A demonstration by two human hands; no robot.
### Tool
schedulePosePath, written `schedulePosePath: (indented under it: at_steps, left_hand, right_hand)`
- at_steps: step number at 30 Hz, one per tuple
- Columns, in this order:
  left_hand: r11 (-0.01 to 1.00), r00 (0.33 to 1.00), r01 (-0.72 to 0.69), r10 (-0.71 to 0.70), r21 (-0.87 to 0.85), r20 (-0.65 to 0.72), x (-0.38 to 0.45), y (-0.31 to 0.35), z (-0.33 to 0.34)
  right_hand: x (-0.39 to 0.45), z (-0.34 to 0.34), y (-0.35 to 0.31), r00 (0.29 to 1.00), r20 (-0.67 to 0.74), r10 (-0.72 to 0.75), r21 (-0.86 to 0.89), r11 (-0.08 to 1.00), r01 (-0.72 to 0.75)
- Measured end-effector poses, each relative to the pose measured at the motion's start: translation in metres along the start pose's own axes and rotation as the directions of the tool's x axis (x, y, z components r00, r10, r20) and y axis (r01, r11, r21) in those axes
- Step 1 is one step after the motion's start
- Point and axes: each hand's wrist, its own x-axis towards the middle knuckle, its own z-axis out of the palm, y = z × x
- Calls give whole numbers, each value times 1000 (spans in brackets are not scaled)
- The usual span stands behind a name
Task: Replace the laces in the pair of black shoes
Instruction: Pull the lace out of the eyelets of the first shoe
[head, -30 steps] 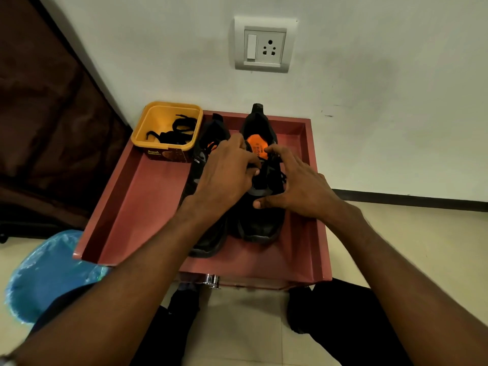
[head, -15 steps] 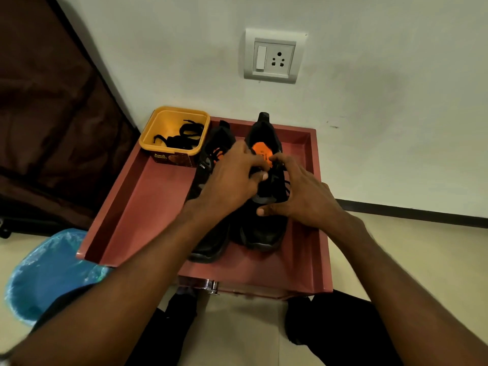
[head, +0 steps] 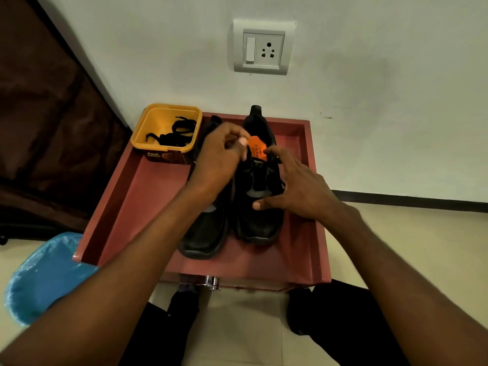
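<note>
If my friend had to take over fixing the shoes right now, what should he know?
Left hand: raised over the shoes, fingers pinching what looks like a lace on the right shoe.
Right hand: fingers curled at that shoe's laces, thumb on its side.
Both shoes stand side by side in the red tray; the left shoe is untouched now.
Loose black laces lie in the yellow tub.
Done: nothing clearly finished.
Left: both shoes.
</note>
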Motion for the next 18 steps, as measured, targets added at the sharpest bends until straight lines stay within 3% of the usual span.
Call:
schedulePosePath:
  at_steps: [3,6,7,9,13,16,18]
  left_hand:
    - [878,976,-215,186,428,108,-7,-8,7]
    - [656,966,-259,186,709,180,-8,-15,7]
    - [651,968,-248,185,718,167,-8,-16,8]
    - [735,978,-204,186,646,97,-7,-18,11]
    - [896,997,18,15,443,-72,6,-12,-1]
    - [872,992,38,24,488,-120,3,0,-15]
    - [727,988,-11,113,686,-104,-7,7,-20]
  right_hand:
    - [-2,-1,0,1000,-2,1,25,1000,-1]
    - [-3,-2,1,1000,-20,-2,37,999,2]
    - [-2,-2,1,1000,-24,-3,36,999,4]
    - [-2,-2,3,999,-30,-11,35,999,12]
    - [-2,-3,4,1000,-21,-6,43,999,7]
    - [0,-2,1,1000,5,9,43,999,-9]
    - [2,0,-1,1000,-20,24,22,999,-24]
